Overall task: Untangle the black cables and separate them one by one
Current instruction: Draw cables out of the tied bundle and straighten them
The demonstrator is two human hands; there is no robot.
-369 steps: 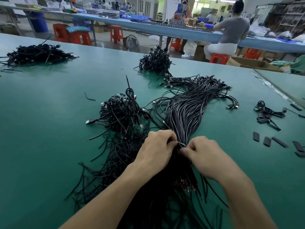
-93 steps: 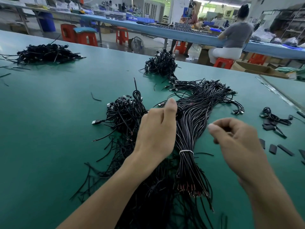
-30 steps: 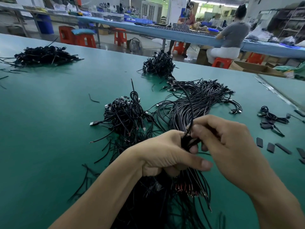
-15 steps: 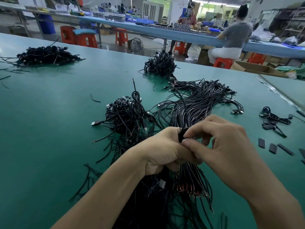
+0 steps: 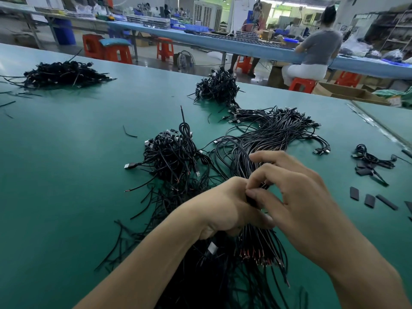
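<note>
The long cable bundle (image 5: 267, 139) lies on the green table (image 5: 66, 175) and serves as the reference item. Its far end fans out into connector plugs; its near end finishes in stripped red and copper wire tips (image 5: 256, 256). The left hand (image 5: 225, 208) grips the bundle near that stripped end, with the fingers curled round the strands and the thumb extended across toward the other hand. The right hand (image 5: 296, 204) meets the bundle at the same point: thumb and forefinger are closed in a pinch on black strands of the bundle, while the remaining fingers are loosely bent above the cables. Whether one strand or several are pinched cannot be determined. A tangled clump (image 5: 171, 155) of black cables with metal plugs lies just left of the bundle. Loose cables (image 5: 200, 275) spread out on the near left of the bundle, partly under the left forearm. A second pile (image 5: 218, 85) sits beyond the bundle's far end, near the table edge. A third pile (image 5: 64, 73) lies well apart, far to the left of the bundle. To the right of the bundle are a small coiled cable (image 5: 367, 161) and several short black sleeve pieces (image 5: 370, 200). Beyond the table, a seated person (image 5: 316, 52) faces another bench.
</note>
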